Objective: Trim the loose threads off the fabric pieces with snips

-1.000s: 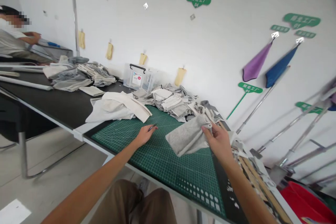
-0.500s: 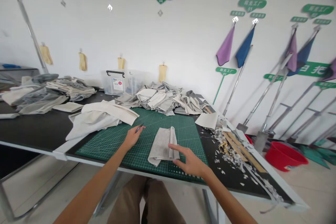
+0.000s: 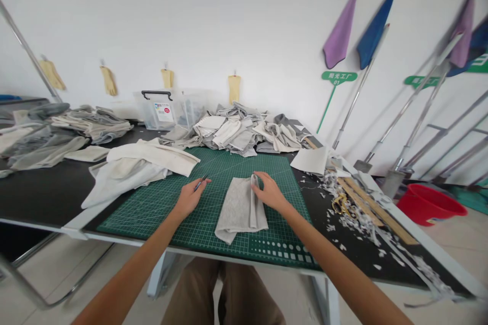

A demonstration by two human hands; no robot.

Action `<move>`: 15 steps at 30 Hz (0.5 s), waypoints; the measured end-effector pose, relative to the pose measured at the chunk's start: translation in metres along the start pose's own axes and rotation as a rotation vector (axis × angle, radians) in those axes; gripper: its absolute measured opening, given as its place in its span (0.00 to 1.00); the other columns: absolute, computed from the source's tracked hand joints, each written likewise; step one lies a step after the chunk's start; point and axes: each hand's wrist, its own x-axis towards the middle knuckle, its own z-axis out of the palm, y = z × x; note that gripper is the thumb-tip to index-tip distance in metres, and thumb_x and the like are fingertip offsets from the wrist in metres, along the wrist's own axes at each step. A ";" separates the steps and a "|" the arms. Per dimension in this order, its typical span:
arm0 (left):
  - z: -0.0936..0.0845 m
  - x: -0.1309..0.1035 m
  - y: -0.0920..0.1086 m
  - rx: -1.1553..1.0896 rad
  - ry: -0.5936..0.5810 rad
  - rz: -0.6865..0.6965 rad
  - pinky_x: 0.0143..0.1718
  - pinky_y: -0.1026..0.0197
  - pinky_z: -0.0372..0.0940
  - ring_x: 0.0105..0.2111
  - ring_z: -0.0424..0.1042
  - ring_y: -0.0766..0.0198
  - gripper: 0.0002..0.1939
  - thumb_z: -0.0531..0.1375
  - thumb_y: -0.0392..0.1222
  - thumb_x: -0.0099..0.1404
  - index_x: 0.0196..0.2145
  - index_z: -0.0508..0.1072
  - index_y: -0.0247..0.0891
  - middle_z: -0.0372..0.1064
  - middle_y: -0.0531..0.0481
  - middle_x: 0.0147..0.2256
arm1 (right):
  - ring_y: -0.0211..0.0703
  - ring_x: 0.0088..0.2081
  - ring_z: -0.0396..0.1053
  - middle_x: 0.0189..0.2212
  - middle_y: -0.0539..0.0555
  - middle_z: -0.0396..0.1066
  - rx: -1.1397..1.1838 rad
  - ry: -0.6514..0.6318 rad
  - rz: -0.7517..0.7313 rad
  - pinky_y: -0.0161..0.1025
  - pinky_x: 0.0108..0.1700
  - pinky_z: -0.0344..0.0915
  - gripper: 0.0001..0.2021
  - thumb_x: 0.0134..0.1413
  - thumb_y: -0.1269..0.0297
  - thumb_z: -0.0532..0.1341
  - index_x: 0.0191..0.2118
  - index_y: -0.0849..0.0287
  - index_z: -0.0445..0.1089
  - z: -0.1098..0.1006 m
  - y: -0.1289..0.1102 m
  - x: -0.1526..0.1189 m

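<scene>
A piece of light grey cloth (image 3: 235, 209) lies on the green cutting mat (image 3: 160, 213), with a narrow fold along its right side. My right hand (image 3: 272, 193) has the far end of that fold between thumb and fingers. To the left of the cloth, my left hand (image 3: 188, 200) is closed around a slim dark pen (image 3: 200, 183), its tip pointing up and right. That hand is apart from the cloth. A heap of white cloth pieces (image 3: 133, 165) overlaps the mat's left edge.
Behind the mat rises a pile of grey and white cloth (image 3: 236, 129), beside a clear plastic box (image 3: 155, 110). Gold-handled scissors (image 3: 340, 205), wooden strips (image 3: 377, 210) and white scraps (image 3: 366, 228) lie at right. A red bucket (image 3: 429, 204) stands beyond the table.
My right hand has moved from the near end of the fold to its far end and pinched it. My left hand stays nearly still with the pen. The view has tilted down.
</scene>
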 end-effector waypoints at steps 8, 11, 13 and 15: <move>0.001 0.004 0.002 0.036 -0.053 0.006 0.29 0.62 0.61 0.27 0.65 0.61 0.32 0.51 0.63 0.62 0.47 0.76 0.33 0.66 0.52 0.22 | 0.52 0.60 0.62 0.58 0.59 0.65 -0.048 -0.058 0.058 0.50 0.60 0.58 0.21 0.61 0.56 0.54 0.57 0.57 0.65 0.022 -0.011 0.005; 0.003 0.007 0.001 0.032 -0.075 0.000 0.29 0.62 0.61 0.27 0.66 0.60 0.32 0.51 0.63 0.62 0.47 0.76 0.33 0.66 0.52 0.22 | 0.49 0.60 0.60 0.60 0.58 0.62 -0.103 0.014 0.045 0.47 0.61 0.57 0.22 0.65 0.57 0.47 0.61 0.57 0.60 0.011 -0.021 0.022; 0.004 0.008 -0.001 0.028 -0.084 -0.006 0.29 0.62 0.61 0.27 0.66 0.60 0.32 0.51 0.63 0.63 0.48 0.76 0.33 0.67 0.52 0.22 | 0.49 0.59 0.61 0.59 0.59 0.62 -0.145 0.027 0.020 0.47 0.60 0.57 0.22 0.65 0.60 0.47 0.61 0.58 0.59 0.010 -0.022 0.048; 0.004 0.008 -0.003 0.018 -0.092 -0.005 0.30 0.62 0.62 0.27 0.67 0.60 0.31 0.50 0.62 0.65 0.49 0.75 0.33 0.68 0.52 0.23 | 0.51 0.58 0.63 0.57 0.61 0.64 -0.184 -0.009 -0.018 0.47 0.59 0.59 0.21 0.63 0.63 0.50 0.60 0.62 0.61 0.020 -0.017 0.080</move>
